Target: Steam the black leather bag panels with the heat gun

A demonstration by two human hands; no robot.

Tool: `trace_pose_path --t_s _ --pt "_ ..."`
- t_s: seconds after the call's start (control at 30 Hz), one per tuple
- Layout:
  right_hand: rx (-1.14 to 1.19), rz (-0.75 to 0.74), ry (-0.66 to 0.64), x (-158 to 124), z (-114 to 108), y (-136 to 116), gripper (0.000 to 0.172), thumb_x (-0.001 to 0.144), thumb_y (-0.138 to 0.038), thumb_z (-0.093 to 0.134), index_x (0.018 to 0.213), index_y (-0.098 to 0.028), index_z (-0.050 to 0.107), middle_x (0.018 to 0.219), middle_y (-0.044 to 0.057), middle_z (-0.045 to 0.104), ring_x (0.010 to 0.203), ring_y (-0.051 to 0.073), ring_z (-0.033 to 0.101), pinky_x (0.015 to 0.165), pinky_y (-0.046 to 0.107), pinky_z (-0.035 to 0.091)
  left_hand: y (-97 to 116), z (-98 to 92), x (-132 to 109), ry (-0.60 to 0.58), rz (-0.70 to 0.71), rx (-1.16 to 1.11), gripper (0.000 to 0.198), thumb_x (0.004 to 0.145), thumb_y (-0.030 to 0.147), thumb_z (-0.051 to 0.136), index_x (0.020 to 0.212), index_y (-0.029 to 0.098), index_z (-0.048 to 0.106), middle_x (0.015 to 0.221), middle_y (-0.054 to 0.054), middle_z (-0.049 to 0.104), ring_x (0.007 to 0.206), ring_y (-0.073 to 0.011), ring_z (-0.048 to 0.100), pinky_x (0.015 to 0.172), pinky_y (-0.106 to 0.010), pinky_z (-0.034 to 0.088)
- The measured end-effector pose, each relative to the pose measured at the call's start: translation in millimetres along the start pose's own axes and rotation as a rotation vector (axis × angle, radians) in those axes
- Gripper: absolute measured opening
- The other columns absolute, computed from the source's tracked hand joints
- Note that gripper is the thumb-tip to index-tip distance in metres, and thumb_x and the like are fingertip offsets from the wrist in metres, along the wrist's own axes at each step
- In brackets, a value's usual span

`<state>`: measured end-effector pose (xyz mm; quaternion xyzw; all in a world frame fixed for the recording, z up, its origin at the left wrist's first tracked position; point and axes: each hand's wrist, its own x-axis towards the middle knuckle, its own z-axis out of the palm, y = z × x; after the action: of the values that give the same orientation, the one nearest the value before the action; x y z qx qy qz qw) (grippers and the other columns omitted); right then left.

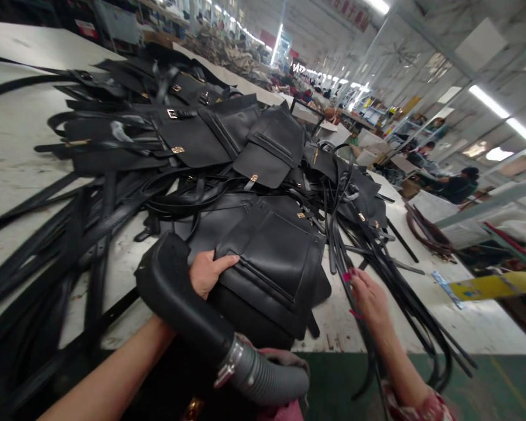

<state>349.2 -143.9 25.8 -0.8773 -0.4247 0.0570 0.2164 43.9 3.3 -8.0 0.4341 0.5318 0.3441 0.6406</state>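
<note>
My left hand [207, 270] grips the left edge of a black leather bag [275, 263] at the table's near edge, thumb lying on top of it. My right hand [364, 292] reaches into a bundle of thin black straps [377, 257] beside the bag, its fingers curled among them. A black nozzle on a grey ribbed hose [188, 304] crosses over my left forearm, close against the bag.
A large heap of black bags and flaps with gold clasps [193, 134] covers the white table [21, 134]. Long black belts [48, 245] trail off to the left. A yellow box [486, 286] lies at right. Seated workers [456, 184] are farther back.
</note>
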Motion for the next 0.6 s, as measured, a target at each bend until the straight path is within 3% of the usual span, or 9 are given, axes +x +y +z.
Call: trace_pose_path --t_s 0.1,0.17,0.23,0.33,0.6 --pt "0.277 -0.295 -0.244 -38 16 -80 0.037 0.087 -0.035 0.037 0.114 -0.019 0.057 0.104 0.009 0.062 0.097 0.022 0.056 0.085 0.034 0.044 4 1.4 -1 0.072 0.005 0.059 0.030 0.051 0.041 0.071 0.062 0.014 0.065 0.055 -0.002 0.064 0.055 -0.0196 0.058 0.054 -0.028 0.042" --pt "0.256 -0.431 -0.298 -59 28 -122 0.035 0.089 -0.033 0.037 0.116 -0.022 0.056 0.095 0.007 0.063 0.088 0.019 0.058 0.081 0.030 0.044 6 2.0 -2 0.107 0.024 0.113 0.029 0.052 0.042 0.070 0.059 0.014 0.065 0.054 -0.002 0.064 0.055 -0.0197 0.057 0.053 -0.028 0.041" --pt "0.193 -0.476 -0.315 -70 39 -146 0.033 0.089 -0.032 0.039 0.117 -0.023 0.054 0.093 0.006 0.061 0.088 0.018 0.057 0.079 0.028 0.043 7 2.2 -2 0.110 0.049 0.146 0.029 0.054 0.043 0.068 0.057 0.014 0.065 0.053 -0.002 0.063 0.054 -0.0189 0.056 0.053 -0.028 0.039" --pt "0.127 -0.481 -0.273 -73 50 -155 0.026 0.088 -0.029 0.043 0.108 -0.022 0.057 0.091 0.005 0.060 0.087 0.018 0.056 0.076 0.027 0.043 6 2.1 -3 0.089 0.067 0.156 0.029 0.056 0.043 0.066 0.056 0.014 0.063 0.052 -0.001 0.060 0.053 -0.0178 0.054 0.053 -0.028 0.037" --pt "0.030 -0.465 -0.215 -69 56 -150 0.012 0.087 -0.023 0.043 0.090 -0.019 0.054 0.085 0.003 0.061 0.076 0.017 0.059 0.068 0.027 0.041 4 2.4 -3 0.079 0.034 0.108 0.031 0.056 0.044 0.066 0.061 0.013 0.065 0.055 -0.002 0.062 0.057 -0.0191 0.056 0.055 -0.028 0.039"
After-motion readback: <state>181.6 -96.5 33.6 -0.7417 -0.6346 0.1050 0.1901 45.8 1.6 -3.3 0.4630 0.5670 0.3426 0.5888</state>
